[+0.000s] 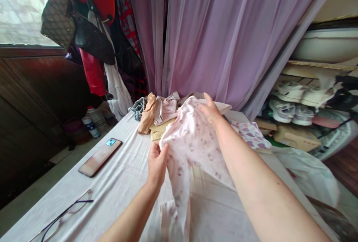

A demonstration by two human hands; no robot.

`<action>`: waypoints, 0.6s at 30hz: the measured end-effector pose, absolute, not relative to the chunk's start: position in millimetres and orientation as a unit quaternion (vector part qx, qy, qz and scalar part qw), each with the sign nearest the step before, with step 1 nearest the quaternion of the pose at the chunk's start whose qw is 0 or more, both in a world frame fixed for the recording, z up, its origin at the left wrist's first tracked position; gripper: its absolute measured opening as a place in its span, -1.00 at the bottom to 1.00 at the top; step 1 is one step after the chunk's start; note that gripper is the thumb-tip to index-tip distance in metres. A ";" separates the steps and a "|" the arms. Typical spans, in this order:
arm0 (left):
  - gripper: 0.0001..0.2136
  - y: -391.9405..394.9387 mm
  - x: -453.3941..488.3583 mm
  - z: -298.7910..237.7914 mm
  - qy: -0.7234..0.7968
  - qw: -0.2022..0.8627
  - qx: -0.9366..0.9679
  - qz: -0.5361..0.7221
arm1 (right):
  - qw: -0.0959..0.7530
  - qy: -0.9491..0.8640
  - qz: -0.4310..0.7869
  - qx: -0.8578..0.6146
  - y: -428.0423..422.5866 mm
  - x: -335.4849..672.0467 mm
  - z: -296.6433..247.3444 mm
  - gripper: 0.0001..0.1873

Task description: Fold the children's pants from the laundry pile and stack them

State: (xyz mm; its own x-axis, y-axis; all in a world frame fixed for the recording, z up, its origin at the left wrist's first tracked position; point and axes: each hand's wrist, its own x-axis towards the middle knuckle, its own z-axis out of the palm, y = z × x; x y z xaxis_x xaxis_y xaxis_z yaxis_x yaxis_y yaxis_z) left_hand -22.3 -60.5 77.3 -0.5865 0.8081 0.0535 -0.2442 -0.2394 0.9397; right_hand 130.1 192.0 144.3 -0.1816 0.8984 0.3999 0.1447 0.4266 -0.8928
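- Holding up a pale pink printed baby-size garment in both hands, right over the middle of the table, with its lower end hanging down toward the sheet.
- Left hand: fingers curled and pressed together on the garment's side edge, pinching a fold of the cloth.
- Right hand: fingers spread across the garment's top edge; from up here I can't tell if they're pinching it or just lying on it.
- Just behind the garment, a heap of clothes: a tan cloth, a pink striped cloth, a yellowish folded cloth and a blue cloth.
- Right beside my right hand, a white and purple spotted cloth lying at the table's far corner.
- All of it sits on a white sheet covering the table.
- Over to the left on the sheet, a phone lying back up, and near the front edge, a pair of glasses.
- Beyond the table, a lilac curtain hanging full behind the heap.
- Far left, bags hanging among the clothes on the wall, with bottles down on the floor.
- Far right, white sneakers on a shelf, a white basin above them and a white plastic bag below.
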 end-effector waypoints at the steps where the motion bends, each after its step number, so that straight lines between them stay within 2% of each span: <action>1: -0.73 -57.9 -34.1 63.0 0.527 0.346 0.258 0.732 | 0.489 -0.674 0.380 -0.404 184.8 122.8 135.0 -0.26; 4: -0.73 -55.8 -63.8 31.0 0.598 0.319 0.211 0.704 | 0.419 -0.675 0.411 -0.447 156.8 125.7 110.1 -0.39; 6: -0.62 -57.7 -75.3 21.7 0.616 0.340 0.206 0.680 | 0.359 -0.693 0.420 -0.462 133.7 143.6 95.2 -0.58; 8: -0.48 -60.6 -80.2 20.2 0.629 0.367 0.232 0.645 | 0.318 -0.719 0.405 -0.467 106.7 167.8 80.2 -0.67; 15: -0.10 -72.4 -92.7 31.6 0.667 0.413 0.399 0.474 | 0.322 -0.716 0.185 -0.591 -0.1 251.0 30.4 -0.72; 18: -0.02 -77.9 -108.0 38.7 0.659 0.449 0.467 0.382 | 0.329 -0.744 0.149 -0.562 -31.1 274.3 15.5 -0.78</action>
State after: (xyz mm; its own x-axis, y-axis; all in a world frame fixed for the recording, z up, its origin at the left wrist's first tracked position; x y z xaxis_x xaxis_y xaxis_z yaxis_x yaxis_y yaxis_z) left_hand -108.0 -77.9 38.7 -0.1609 0.9588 -0.2343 0.2732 0.2713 0.9229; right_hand 274.3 -31.1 15.5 -0.1513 0.9345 0.3221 0.7392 0.3233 -0.5908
